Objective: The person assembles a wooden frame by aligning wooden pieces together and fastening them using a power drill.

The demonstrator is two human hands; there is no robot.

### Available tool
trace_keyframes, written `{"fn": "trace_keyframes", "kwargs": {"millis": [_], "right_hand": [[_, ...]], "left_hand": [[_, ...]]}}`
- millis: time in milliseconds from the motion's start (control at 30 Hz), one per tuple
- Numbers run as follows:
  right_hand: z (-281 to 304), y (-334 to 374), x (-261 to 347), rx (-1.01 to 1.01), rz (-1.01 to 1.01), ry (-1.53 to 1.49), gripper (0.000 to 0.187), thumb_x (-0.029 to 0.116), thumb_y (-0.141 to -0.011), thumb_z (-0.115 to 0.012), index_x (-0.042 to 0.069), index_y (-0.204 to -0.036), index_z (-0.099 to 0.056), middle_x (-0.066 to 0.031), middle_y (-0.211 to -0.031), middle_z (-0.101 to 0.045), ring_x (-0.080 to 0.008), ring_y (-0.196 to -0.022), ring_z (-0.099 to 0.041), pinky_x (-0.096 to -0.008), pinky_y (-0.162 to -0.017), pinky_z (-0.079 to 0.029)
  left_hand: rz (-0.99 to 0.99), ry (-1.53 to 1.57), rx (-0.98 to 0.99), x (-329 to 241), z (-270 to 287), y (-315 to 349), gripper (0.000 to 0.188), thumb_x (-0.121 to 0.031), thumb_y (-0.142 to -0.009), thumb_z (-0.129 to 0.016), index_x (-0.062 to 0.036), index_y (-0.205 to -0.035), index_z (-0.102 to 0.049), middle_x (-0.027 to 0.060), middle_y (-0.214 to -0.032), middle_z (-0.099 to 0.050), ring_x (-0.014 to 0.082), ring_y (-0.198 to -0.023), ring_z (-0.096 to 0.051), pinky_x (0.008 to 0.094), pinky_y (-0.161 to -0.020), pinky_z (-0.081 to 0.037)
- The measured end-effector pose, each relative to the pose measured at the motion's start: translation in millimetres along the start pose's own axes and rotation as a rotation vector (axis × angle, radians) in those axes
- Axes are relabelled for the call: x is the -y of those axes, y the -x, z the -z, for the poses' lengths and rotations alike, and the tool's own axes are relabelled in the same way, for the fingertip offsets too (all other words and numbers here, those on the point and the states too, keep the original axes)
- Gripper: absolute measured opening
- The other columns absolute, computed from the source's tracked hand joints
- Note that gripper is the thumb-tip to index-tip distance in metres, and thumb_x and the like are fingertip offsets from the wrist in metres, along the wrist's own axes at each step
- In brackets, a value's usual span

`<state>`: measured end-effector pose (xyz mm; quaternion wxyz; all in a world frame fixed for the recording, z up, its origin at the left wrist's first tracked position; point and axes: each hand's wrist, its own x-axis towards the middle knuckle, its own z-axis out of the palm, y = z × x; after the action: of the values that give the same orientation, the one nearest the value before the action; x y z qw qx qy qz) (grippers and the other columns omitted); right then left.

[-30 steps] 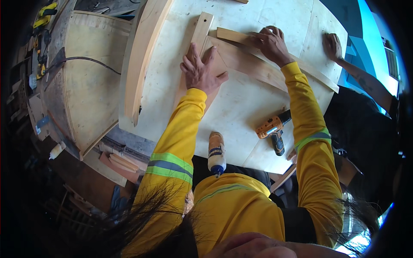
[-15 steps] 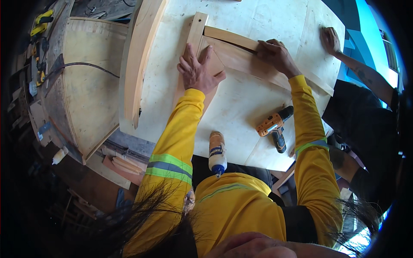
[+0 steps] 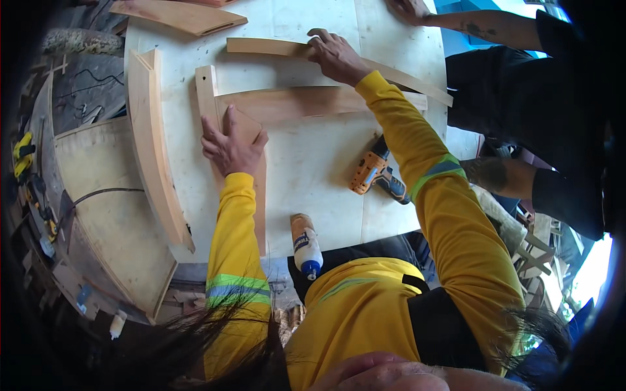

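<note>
Across our pale table [image 3: 313, 176], a slim wooden strip [image 3: 270, 47] slants beyond a broad wooden board [image 3: 290, 103]; whether it is raised, we cannot tell. Our right hand [image 3: 336, 60] has its grip closed around the strip, fingers bent over its far edge. Our left hand [image 3: 235, 148], grip spread, presses on a narrow drilled board [image 3: 206, 86] and an angled board [image 3: 249, 125]. Nearer us are an orange cordless drill [image 3: 370, 173] and a blue-capped squeeze bottle [image 3: 305, 246]; a co-worker's hand [image 3: 411, 10] is toward the far edge.

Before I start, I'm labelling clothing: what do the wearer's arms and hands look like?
The yellow sleeves are long, each ringed by a lime-green band with a grey centre stripe. The left hand and right hand are ungloved.
</note>
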<state>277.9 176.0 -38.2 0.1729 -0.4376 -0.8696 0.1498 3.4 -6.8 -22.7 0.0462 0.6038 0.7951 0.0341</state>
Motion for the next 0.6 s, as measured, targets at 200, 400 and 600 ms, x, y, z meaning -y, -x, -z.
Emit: {"fn": "trace_keyframes", "kwargs": {"millis": [200,400,600], "right_hand": [[-11.1,12.8,1.1,0.026,0.040,-0.160,0.021,0.011,-0.094,-0.065,0.009,-0.115,-0.063,-0.0119,-0.124,-0.065,-0.0365,-0.106,-0.064,-0.0472,-0.093,-0.052],[-6.1,7.9,5.1,0.046,-0.099,-0.210,0.029,0.014,-0.092,-0.068,0.011,-0.122,-0.067,-0.0103,-0.114,-0.070,-0.0344,-0.106,-0.066,-0.0430,-0.095,-0.051],[-7.1,11.2,22.6,0.113,0.005,-0.284,0.031,0.013,-0.090,-0.071,0.012,-0.120,-0.073,-0.0089,-0.106,-0.074,-0.0305,-0.101,-0.068,-0.0416,-0.095,-0.052]], "left_hand": [[-0.002,0.028,-0.004,-0.5,-1.0,2.3,0.094,-0.058,-0.069,-0.081,-0.0385,-0.153,-0.042,0.0223,-0.165,-0.017,0.0505,-0.129,-0.035,0.0607,-0.106,-0.033],[0.041,0.054,0.051,-1.0,5.4,0.5,0.096,-0.057,-0.068,-0.082,-0.0389,-0.153,-0.041,0.0210,-0.165,-0.016,0.0500,-0.131,-0.033,0.0602,-0.108,-0.031],[0.078,0.060,0.084,-0.9,9.2,0.1,0.097,-0.057,-0.067,-0.083,-0.0392,-0.153,-0.041,0.0203,-0.166,-0.014,0.0506,-0.132,-0.032,0.0607,-0.109,-0.030]]}}
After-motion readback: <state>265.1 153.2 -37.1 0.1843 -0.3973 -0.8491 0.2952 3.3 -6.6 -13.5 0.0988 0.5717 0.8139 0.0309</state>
